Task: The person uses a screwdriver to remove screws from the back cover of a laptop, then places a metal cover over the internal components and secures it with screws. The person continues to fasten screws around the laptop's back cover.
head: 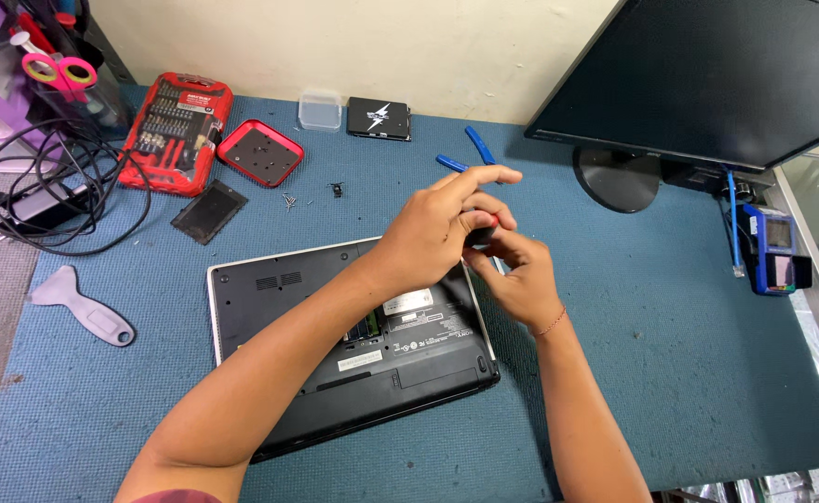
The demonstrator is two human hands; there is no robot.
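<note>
One small black-and-red tool [480, 232] is clamped between the fingers of the left hand [433, 233] and right hand [516, 275], above one flat black laptop [335, 345].

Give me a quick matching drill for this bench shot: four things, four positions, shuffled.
Things:
1. laptop
2. screwdriver bit case
3. monitor
4. grey pry tool

Positions:
A. far right, on its stand
B. left edge of the mat
C. upside down, under the hands
D. back left, open beside a red tray

Pairs: 1-C, 2-D, 3-A, 4-B
</note>
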